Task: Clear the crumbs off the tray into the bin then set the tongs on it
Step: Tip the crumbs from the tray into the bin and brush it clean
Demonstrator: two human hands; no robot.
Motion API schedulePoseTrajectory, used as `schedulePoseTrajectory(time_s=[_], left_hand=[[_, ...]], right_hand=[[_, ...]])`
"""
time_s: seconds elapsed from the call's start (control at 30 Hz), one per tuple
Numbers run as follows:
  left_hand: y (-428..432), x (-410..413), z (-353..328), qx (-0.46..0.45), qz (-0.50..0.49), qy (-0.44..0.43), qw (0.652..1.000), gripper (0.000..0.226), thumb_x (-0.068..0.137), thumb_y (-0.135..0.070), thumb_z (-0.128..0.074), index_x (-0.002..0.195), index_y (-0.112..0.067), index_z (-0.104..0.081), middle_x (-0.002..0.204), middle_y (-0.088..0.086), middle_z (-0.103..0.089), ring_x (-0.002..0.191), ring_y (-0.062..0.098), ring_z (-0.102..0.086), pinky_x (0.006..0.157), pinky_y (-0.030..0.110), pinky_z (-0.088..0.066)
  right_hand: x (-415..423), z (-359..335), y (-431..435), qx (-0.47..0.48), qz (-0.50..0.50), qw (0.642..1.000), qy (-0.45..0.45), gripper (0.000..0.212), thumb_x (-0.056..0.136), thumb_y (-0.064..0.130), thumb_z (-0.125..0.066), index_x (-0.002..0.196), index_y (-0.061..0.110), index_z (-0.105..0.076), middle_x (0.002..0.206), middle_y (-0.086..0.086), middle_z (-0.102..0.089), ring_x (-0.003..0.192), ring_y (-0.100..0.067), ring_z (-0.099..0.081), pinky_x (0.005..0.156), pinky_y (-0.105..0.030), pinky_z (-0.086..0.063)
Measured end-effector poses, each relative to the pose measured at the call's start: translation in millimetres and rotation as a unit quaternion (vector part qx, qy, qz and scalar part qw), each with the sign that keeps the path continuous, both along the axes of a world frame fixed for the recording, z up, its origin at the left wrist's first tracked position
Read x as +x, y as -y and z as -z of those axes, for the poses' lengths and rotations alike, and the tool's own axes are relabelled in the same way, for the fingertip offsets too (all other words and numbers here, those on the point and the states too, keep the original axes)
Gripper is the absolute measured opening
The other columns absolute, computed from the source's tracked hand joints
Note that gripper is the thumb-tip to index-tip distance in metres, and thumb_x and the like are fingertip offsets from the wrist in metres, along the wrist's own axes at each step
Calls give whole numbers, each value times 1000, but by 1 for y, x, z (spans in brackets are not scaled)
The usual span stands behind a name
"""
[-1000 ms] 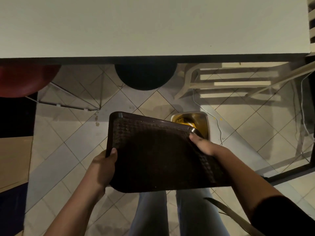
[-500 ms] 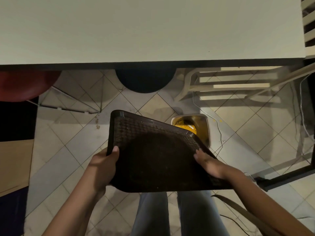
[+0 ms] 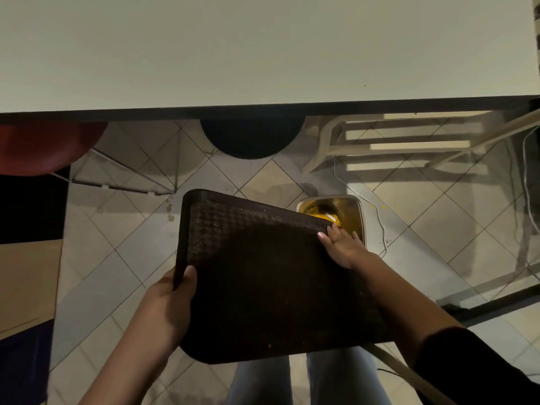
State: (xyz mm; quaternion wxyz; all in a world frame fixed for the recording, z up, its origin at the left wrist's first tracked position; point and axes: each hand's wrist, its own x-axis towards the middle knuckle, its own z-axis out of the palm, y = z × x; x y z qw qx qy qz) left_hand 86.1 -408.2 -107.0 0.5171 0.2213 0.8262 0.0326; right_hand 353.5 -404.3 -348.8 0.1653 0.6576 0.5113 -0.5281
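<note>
A dark brown textured tray (image 3: 263, 273) is held below the table edge, tilted with its far right corner over a small metal bin (image 3: 355, 213) that has yellow scraps inside. My left hand (image 3: 172, 299) grips the tray's left rim, thumb on top. My right hand (image 3: 343, 244) lies flat on the tray's surface at that far right corner, fingers spread, right beside the bin. A few pale crumbs dot the tray. No tongs are in view.
A pale table top (image 3: 263, 48) fills the upper half. Beneath it stand a black stool (image 3: 251, 137), a red seat (image 3: 43, 147) and a cream chair frame (image 3: 409, 138). White cables (image 3: 380, 223) trail on the tiled floor near the bin. My legs show under the tray.
My right hand slid back down the tray, then forward again to the far right corner by the bin. The tray stayed tilted toward the bin; my left hand kept its grip.
</note>
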Motion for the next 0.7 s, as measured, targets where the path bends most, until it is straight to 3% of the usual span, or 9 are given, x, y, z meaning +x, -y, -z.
schedulePoseTrajectory(time_s=[0.07, 0.13, 0.2, 0.27, 0.33, 0.47, 0.53, 0.63, 0.7], left_hand=[[0, 2, 2, 5, -19, 0, 1000, 40, 101, -33, -37, 131, -12, -53, 116, 14, -64, 114, 36, -58, 104, 50, -42], [-2, 1, 2, 2, -37, 5, 999, 38, 101, -31, -38, 130, -13, -55, 117, 14, -64, 115, 36, -57, 106, 50, -40], [-4, -3, 0, -2, -56, 13, 998, 30, 101, -30, -40, 118, -16, -60, 112, 13, -66, 113, 36, -58, 106, 50, -40], [-4, -2, -8, -11, -64, 23, 998, 22, 101, -30, -40, 107, -20, -58, 109, 12, -66, 111, 34, -58, 105, 48, -41], [-3, -2, -13, -13, -58, 23, 998, 24, 100, -31, -40, 110, -19, -58, 110, 11, -67, 111, 33, -59, 104, 48, -42], [-2, -4, -16, 7, -32, 1, 999, 32, 101, -31, -38, 122, -16, -58, 103, 7, -67, 104, 30, -61, 95, 41, -46], [-3, -5, -18, 1, -7, -6, 1000, 38, 101, -33, -35, 129, -16, -53, 113, 11, -65, 111, 32, -58, 98, 44, -45], [-5, -3, -21, -4, 13, -15, 1000, 43, 101, -36, -33, 137, -16, -47, 125, 15, -60, 119, 34, -55, 104, 50, -41], [-3, -2, -19, 4, 5, -22, 1000, 43, 101, -34, -34, 137, -16, -48, 123, 14, -62, 117, 34, -56, 105, 52, -42]], right_hand=[[-6, -6, 1, 32, 29, 998, -46, 62, 96, 54, -13, 149, 23, -11, 159, 0, -5, 146, -18, -2, 118, -43, -1], [-10, -11, 7, 20, 64, 990, -125, 61, 93, 61, -13, 148, 35, -14, 159, 8, -4, 146, -19, -2, 118, -48, -4], [-8, -9, 12, -10, 78, 986, -147, 65, 88, 69, -9, 146, 41, -14, 158, 11, -4, 146, -19, -3, 116, -50, -6], [0, -1, 13, -30, 111, 985, -129, 62, 91, 65, -9, 147, 39, -13, 158, 11, -3, 146, -20, -3, 115, -48, -5], [6, 8, 9, -36, 139, 984, -110, 62, 92, 64, -11, 148, 38, -12, 158, 12, -3, 146, -20, -1, 116, -47, -3], [2, 18, 0, -1, -8, 1000, -29, 60, 98, 51, -8, 150, 23, -13, 160, 0, -3, 146, -18, 0, 118, -43, 2], [3, 19, -5, 8, -40, 999, 34, 61, 98, 50, -6, 150, 18, -14, 159, -3, -4, 147, -19, -1, 118, -45, 2], [-3, 3, -9, 55, 41, 997, 42, 61, 98, 50, -9, 148, 17, -21, 158, -7, -13, 146, -21, -9, 119, -44, -6], [-14, -12, -6, 61, 141, 985, -75, 57, 99, 50, -15, 147, 22, -24, 158, 0, -16, 145, -18, -12, 117, -40, -9]])
